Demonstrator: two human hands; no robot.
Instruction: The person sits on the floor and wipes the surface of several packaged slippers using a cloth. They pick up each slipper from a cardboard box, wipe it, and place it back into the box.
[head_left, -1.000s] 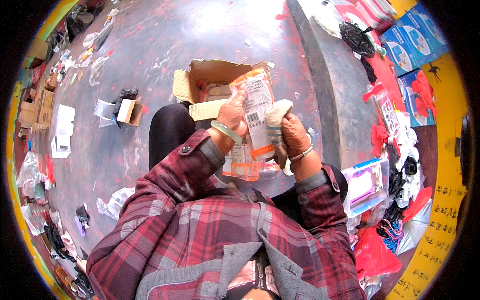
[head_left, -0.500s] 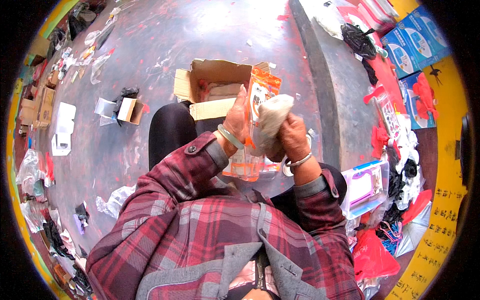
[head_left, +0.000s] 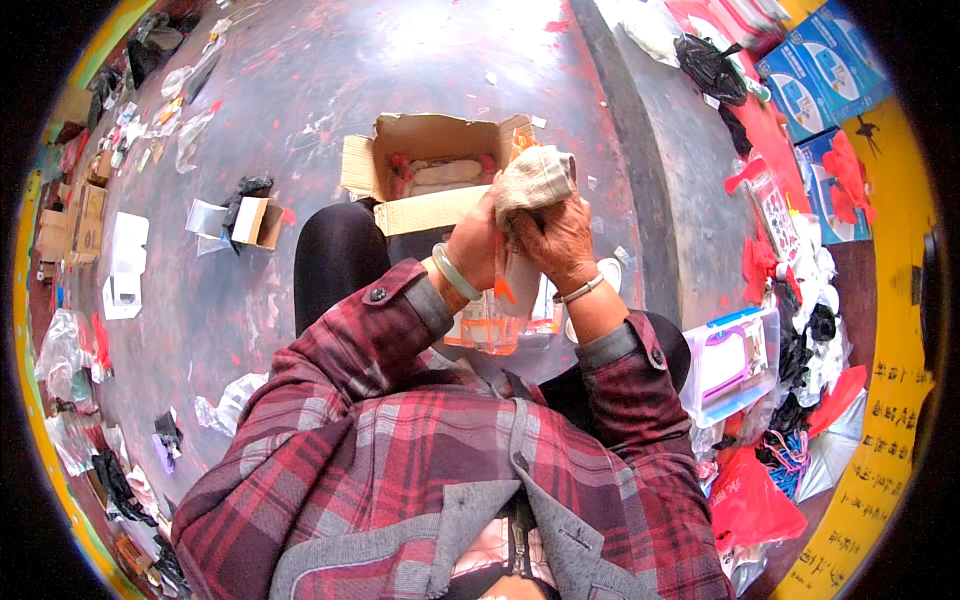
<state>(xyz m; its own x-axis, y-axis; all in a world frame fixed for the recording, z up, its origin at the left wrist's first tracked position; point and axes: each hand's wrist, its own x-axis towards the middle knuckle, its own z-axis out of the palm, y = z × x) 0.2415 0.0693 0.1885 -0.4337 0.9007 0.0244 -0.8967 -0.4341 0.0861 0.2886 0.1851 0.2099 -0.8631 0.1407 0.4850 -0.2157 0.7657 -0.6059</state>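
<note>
While scraps of clear plastic and small cartons lie scattered over the grey, red-flecked floor at the far left, the left hand sits up near the middle, fingers curled and closed round the upper part of a clear packet with orange print, a pale green bangle on its wrist. That packet hangs down between the two wrists, glossy and limp, its lower end over the lap. Just behind the hands stands an open brown cardboard box, flaps folded out, with flat pale packs lying inside. At the packet's top sits a beige cloth, soft, coarse-woven and bunched into a rounded lump, touching both hands. The right hand is clenched on the cloth from below and beside, fingers bent tightly so no gap shows between them, a thin metal bracelet at the wrist. Both sleeves are red and grey plaid. Further right, a raised grey kerb runs away, then a clear plastic tray, red bags, dark cloth scraps and blue boxes against a yellow edge
</note>
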